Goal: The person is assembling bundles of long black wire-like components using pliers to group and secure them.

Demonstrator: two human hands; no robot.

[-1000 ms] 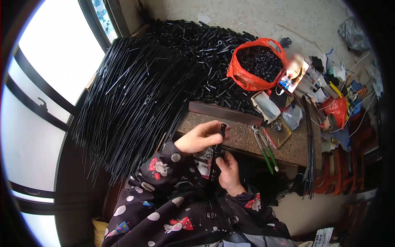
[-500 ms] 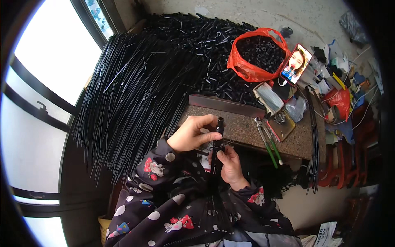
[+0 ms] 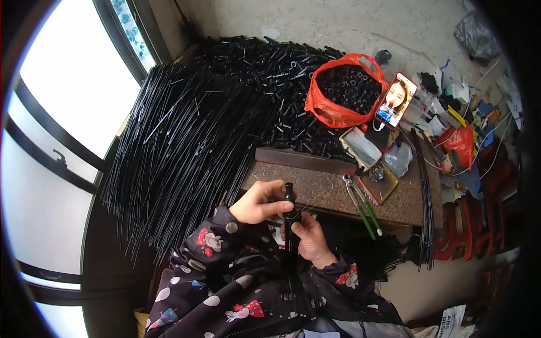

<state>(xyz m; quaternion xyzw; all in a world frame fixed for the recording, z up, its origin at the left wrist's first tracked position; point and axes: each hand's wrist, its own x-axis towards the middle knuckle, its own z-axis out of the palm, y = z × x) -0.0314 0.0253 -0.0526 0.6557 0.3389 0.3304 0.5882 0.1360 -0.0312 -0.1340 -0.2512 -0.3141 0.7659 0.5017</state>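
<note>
The biggest thing here is the thick, leaning pile of long, thin, shiny black rods [image 3: 174, 152], off to the left. Next comes the brown, speckled, stone-like table [image 3: 282, 179], and on its far side lies a wide heap of short black plastic-looking tubes [image 3: 287, 104]. A shiny red plastic bag [image 3: 331, 115] sits beside the heap, full of small round black rings [image 3: 355, 90]. A long, flat, dark bar [image 3: 304, 160] lies along the near side of the heap, like a little wall. The metal pliers with green handles [image 3: 367, 214] rest near the table's front edge, with the handles poking past it. Smaller than those are the two hands. The left hand [image 3: 260, 204] is curled in, its thumb and fingers pinching the upper part of a slim, black, tube-shaped piece [image 3: 289, 194]. The right hand [image 3: 310, 239] is closed around that same piece lower down, thumb pressed on its front. The piece stands nearly upright in front of the person's tummy, just off the table's near edge, and its bottom gets lost against the dark coat. Smallest are some very thin, pale, wire-like strands [image 3: 307, 209] sticking out by the hands. To do this well, I think the right hand should grip firmly and keep the piece straight, while the left fingers pinch gently and stay clear of the strand tips, which might poke.
</note>
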